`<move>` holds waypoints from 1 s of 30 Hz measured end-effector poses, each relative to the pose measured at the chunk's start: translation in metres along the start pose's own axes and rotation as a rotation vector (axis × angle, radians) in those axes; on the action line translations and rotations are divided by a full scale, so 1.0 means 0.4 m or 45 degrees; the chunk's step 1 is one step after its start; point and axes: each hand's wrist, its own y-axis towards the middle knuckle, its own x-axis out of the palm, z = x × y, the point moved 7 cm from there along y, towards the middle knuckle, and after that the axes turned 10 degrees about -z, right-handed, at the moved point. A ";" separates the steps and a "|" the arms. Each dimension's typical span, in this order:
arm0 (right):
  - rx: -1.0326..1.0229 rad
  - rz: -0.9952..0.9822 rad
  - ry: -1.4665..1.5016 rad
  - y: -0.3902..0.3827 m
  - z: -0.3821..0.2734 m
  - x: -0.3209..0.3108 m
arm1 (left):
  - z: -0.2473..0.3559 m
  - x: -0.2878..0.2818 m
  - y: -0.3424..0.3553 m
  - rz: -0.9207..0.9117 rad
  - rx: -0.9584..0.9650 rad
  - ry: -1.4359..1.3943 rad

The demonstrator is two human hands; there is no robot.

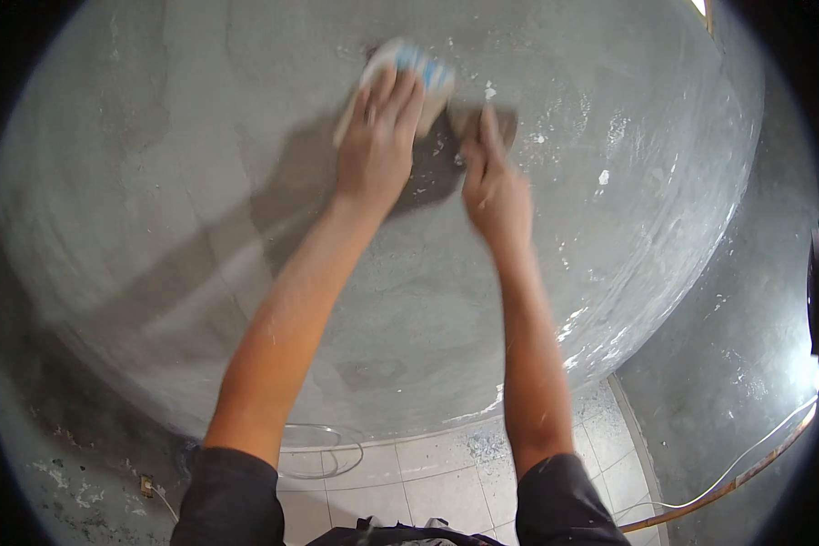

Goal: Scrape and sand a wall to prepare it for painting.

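Both arms reach up to a grey, smooth plaster wall [409, 300]. My left hand [380, 150] lies with fingers bent over a pale, flat, folded-looking piece with blue marks [432, 77], against the wall; motion blur hides whether it is cloth or paper. Just to its right, my right hand [498, 196] grips a putty knife [502, 126], the index finger stretched along it toward the broad blade. The blade rests at the wall close beside the pale piece, and its handle is hidden in the hand. White flecks [489, 91] dot the plaster around the blade.
Below is a pale tiled floor [446, 491] with scattered debris and a loop of clear cable or hose [341, 455]. At right, a white cord [700, 499] runs beside a brown pole [728, 487], near a bright lamp [814, 373]. A socket [146, 486] is at lower left.
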 end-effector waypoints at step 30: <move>-0.254 0.115 -0.089 0.226 -0.069 -0.158 | 0.013 -0.028 0.320 0.163 -0.095 0.034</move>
